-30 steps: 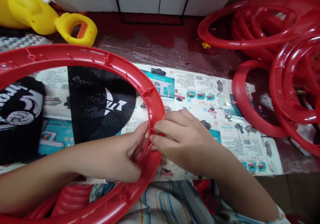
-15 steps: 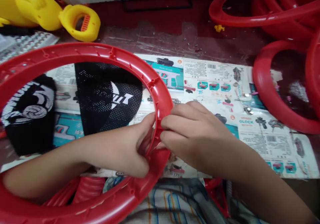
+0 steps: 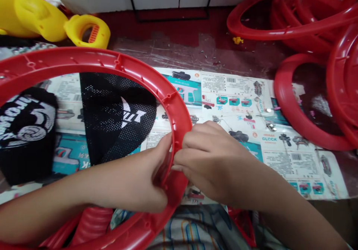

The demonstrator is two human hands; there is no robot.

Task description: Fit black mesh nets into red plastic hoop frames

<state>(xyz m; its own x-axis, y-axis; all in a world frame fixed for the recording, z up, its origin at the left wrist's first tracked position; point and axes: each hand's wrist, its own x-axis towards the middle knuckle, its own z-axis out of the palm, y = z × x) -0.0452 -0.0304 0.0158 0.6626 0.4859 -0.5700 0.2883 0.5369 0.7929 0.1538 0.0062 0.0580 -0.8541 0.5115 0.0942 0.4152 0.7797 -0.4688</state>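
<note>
A large red plastic ring [image 3: 134, 65], with small posts and ribs inside its channel, fills the left half of the head view. My left hand [image 3: 152, 181] reaches through the ring's opening and grips its near right side, thumb against the inner edge, other fingers mostly hidden beneath. My right hand [image 3: 207, 153] is closed at the same stretch of ring, fingertips pinched together over the channel. Anything in that pinch is too small or hidden to make out. Through the ring, a black mesh fabric piece [image 3: 112, 123] with a white logo shows on the printed cardboard.
Printed cardboard [image 3: 223, 82] covers the work surface. More red rings [image 3: 293, 104] are piled at the right. A yellow plastic toy part [image 3: 97, 22] lies at upper left. Another black cloth [image 3: 28, 160] with white print lies left. Small metal pieces [image 3: 270, 126] rest on the cardboard.
My view has shifted slightly. My right fingertips have moved a little down and inward over the ring's channel. My left hand keeps its grip on the ring.
</note>
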